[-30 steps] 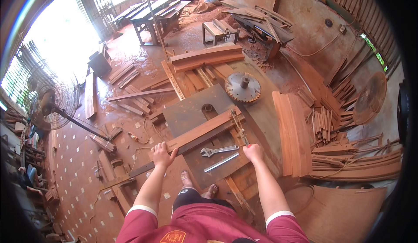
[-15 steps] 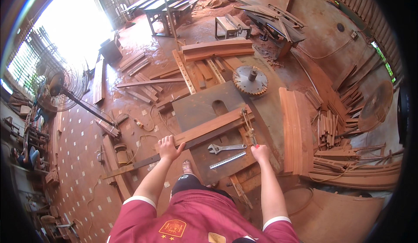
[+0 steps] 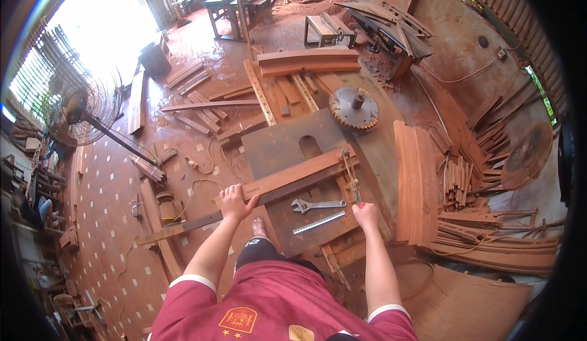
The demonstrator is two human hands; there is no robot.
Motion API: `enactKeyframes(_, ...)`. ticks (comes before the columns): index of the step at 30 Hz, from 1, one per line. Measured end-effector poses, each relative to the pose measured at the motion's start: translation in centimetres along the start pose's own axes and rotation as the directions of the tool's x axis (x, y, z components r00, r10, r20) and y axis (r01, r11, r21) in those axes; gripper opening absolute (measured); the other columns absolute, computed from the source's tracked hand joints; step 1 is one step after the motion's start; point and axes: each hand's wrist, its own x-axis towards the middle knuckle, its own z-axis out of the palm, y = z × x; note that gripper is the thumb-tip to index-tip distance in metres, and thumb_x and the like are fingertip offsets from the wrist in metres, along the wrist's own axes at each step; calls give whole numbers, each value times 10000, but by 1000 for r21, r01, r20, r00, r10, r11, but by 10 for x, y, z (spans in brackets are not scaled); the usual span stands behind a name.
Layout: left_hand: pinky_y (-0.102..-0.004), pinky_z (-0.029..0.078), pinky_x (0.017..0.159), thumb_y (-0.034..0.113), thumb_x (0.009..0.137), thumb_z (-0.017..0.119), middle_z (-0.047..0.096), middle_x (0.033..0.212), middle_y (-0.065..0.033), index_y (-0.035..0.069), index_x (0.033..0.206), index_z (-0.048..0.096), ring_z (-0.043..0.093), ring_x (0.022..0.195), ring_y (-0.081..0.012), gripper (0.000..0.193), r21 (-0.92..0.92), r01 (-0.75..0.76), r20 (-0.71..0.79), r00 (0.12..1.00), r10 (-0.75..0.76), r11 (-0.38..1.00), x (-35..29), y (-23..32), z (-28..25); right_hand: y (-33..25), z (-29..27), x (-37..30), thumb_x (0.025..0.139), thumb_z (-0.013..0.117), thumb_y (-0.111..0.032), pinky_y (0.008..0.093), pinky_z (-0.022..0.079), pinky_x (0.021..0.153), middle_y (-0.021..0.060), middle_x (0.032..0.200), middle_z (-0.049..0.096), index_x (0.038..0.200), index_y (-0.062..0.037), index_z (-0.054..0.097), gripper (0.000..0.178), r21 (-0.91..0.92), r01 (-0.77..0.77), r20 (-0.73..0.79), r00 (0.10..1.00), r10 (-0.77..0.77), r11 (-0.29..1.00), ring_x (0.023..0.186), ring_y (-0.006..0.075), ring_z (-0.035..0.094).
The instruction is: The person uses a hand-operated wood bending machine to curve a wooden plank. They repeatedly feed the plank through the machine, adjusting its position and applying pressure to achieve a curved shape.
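My left hand [image 3: 237, 204] grips the near left end of a reddish wooden board [image 3: 290, 176], thumb spread along it. The board lies along a long dark bar [image 3: 208, 219] across the grey metal machine table [image 3: 269, 147]. At the bar's right end stands a metal clamp [image 3: 351, 173]; my right hand [image 3: 367, 215] is closed around its lower end, where a bit of red shows. Between my hands, an adjustable wrench [image 3: 318, 205] and a steel ruler [image 3: 319, 222] lie on the table. A toothed circular saw blade [image 3: 354, 110] sits flat beyond, a short shaft rising from its centre.
Curved wooden pieces [image 3: 416, 182] stand to the right, with stacked offcuts [image 3: 458, 182] beyond. A thick wooden beam [image 3: 309, 63] lies past the table. Left are a standing fan [image 3: 82, 112], loose floor planks [image 3: 199, 109] and a cable [image 3: 199, 185]. A person sits at far left.
The whole view has shifted slightly. Both hands keep their holds, and the board, clamp, wrench and ruler show no clear movement on the table.
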Motion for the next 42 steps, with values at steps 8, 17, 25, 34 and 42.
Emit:
enactKeyframes(8,-473,386,1060,623,849,734,665,1151,-161,37,1204,613,611,1144,-333,696,6,12,10,1000,-12,1000,2,2,-2,0,1,4,797,646,-407,546,572,835,277,854,729,796,-18,755,404,-52,-41,38,998,43,998,883,462,724)
enactKeyframes(17,-474,398,1026,615,858,729,665,1110,-157,49,1184,610,612,1103,-348,664,15,-12,-39,999,12,1000,14,2,4,-4,2,15,804,653,-391,535,553,807,278,837,717,779,-9,739,392,5,-38,34,999,38,999,857,466,707)
enactKeyframes(25,-477,407,1009,618,855,728,666,1109,-150,42,1177,617,614,1095,-347,669,16,-2,-26,1000,2,1000,27,-4,5,-18,1,27,817,640,-390,534,551,823,279,852,723,801,-9,752,398,23,-68,85,994,66,997,878,464,712)
enactKeyframes(34,-469,410,996,602,859,735,668,1088,-162,47,1143,606,616,1092,-343,637,20,-26,-50,998,27,999,49,-8,10,-26,10,45,820,637,-391,533,554,829,287,855,722,799,1,754,410,33,-56,67,996,54,998,890,464,714)
enactKeyframes(42,-466,412,997,605,858,733,670,1086,-152,51,1142,609,620,1089,-338,635,53,-31,-92,995,36,998,68,-17,16,-43,15,63,816,643,-394,530,557,839,285,855,727,807,4,760,415,38,-80,74,994,77,996,895,453,723)
